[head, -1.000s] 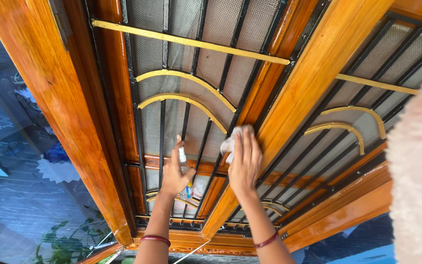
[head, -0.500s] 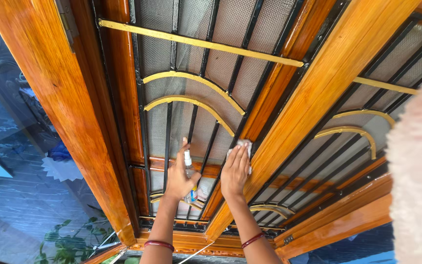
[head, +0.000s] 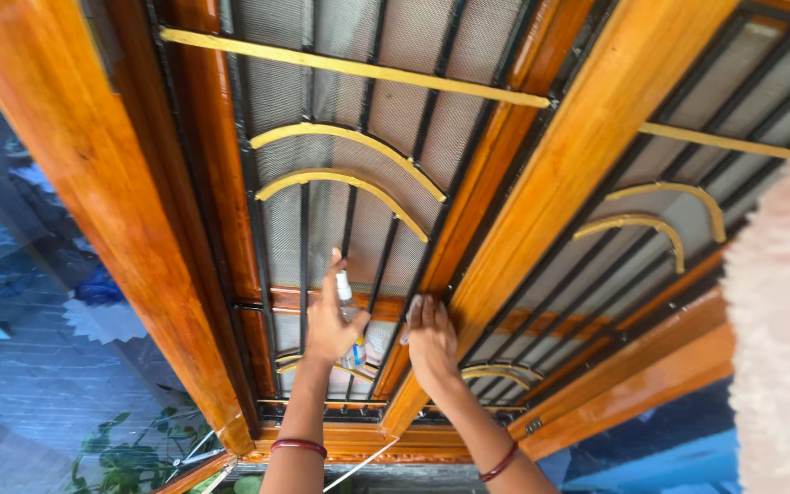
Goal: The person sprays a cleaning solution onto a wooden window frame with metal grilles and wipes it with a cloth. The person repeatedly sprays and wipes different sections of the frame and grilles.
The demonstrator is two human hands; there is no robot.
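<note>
My left hand (head: pixel 329 320) is wrapped around a small clear spray bottle (head: pixel 347 309) with a white nozzle, held up against the black bars of a mesh door panel (head: pixel 340 155). My right hand (head: pixel 430 340) lies flat on the varnished wooden door stile (head: pixel 541 183), pressing a white cloth (head: pixel 411 316) against it; only a sliver of the cloth shows past the fingers. Both wrists wear thin red bangles.
The wooden door frame (head: pixel 112 210) runs down the left, with yellow curved and straight bars (head: pixel 349 187) across the grille. A second grille panel (head: pixel 688 210) lies to the right. A pale fluffy surface (head: pixel 784 320) fills the right edge. Green plant leaves (head: pixel 121 457) show at bottom left.
My right hand with the cloth has slid down the wooden stile toward me, so less cloth shows. The left hand with the bottle stayed almost in place.
</note>
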